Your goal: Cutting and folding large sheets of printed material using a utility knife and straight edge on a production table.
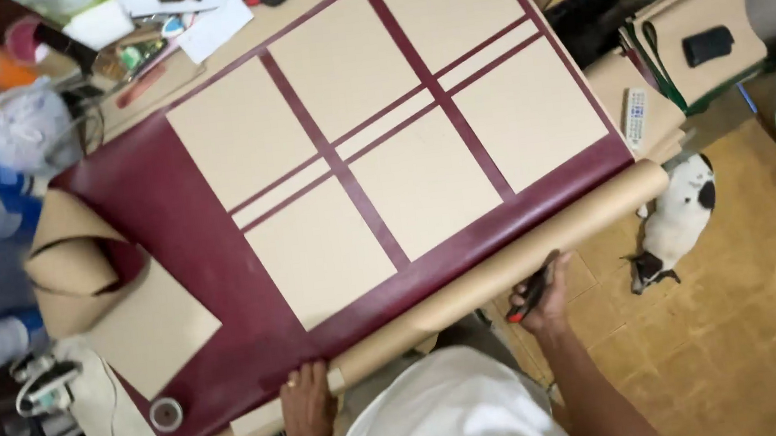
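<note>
Maroon sheet (191,267) with tan boards (423,181) lying across the table (226,47); kraft roll (472,286) sitting along its near edge.
Left hand (307,404) pressing flat on the roll, right hand (538,293) gripping a red-handled cutter (530,291) against it; a slipping blade risks gouging the maroon.

Home craft workshop (cluttered worktable (199,65))

Both arms stretched forward and down, left hand (308,405) lying flat with fingers spread and palm down, right hand (542,294) further out, curled into a tight grip, forearm angled up from lower right.
</note>
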